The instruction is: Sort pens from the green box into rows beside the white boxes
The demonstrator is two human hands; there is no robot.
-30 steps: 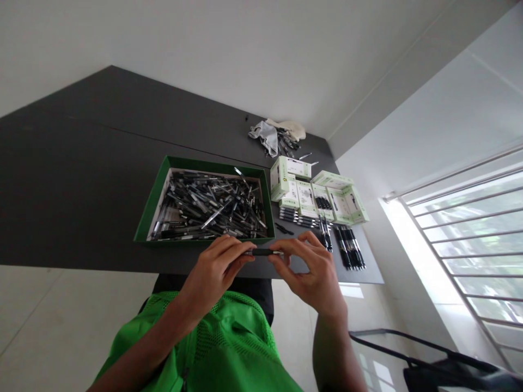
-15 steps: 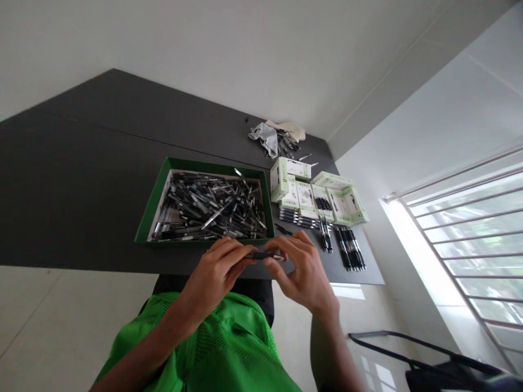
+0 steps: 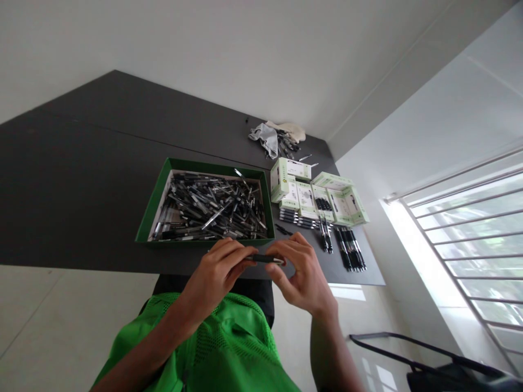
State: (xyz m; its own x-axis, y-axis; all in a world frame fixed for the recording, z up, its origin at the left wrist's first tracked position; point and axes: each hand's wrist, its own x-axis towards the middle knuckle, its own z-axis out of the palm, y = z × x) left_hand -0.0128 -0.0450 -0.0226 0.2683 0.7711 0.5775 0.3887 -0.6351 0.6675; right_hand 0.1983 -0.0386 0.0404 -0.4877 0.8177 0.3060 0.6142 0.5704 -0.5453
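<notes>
A dark-barrelled pen (image 3: 263,258) with a silvery tip lies nearly level in front of me, just above the table's front edge. My left hand (image 3: 223,267) pinches its rear part, and the fingers cover that end. At the tip end, my right hand (image 3: 296,267) has its thumb below the pen and its fingers curled over it. Just beyond my hands stands a green box (image 3: 152,209) heaped with loose pens (image 3: 212,204), lying in all directions.
Right of the box are several pale green pen cartons (image 3: 304,196), some holding pens. A row of pens (image 3: 350,249) and a few more pens (image 3: 326,235) lie near the right edge. Farther back, pale gloves or cloths (image 3: 265,137) lie by loose pens. A black-framed chair (image 3: 408,356) stands lower right.
The pen has tipped so its tip end is slightly lower. My right hand has shifted a little left and down along it, while my left hand has stayed almost in place.
</notes>
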